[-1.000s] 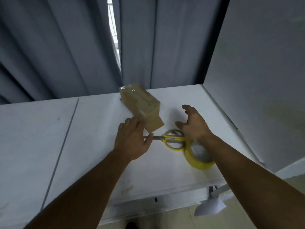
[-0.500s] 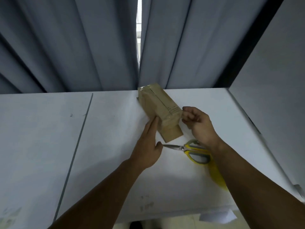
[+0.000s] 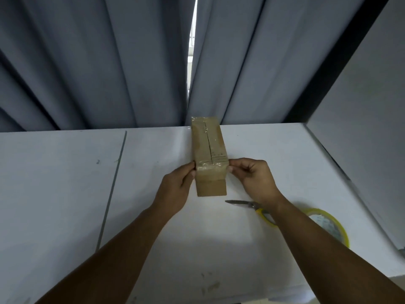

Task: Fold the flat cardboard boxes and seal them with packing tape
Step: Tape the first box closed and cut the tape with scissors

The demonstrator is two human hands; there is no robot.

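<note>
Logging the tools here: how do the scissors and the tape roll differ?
The scissors lie nearer the box, blades pointing left; the tape roll lies further right. The scissors are long and thin; the tape roll is a ring. Both show yellow and lie unheld on the table.

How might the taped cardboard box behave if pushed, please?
Probably stiff: the cardboard box is folded and taped. Likely light: left hand and right hand just pinch it. Lying flat on the table, it should slide, not tip.
</note>
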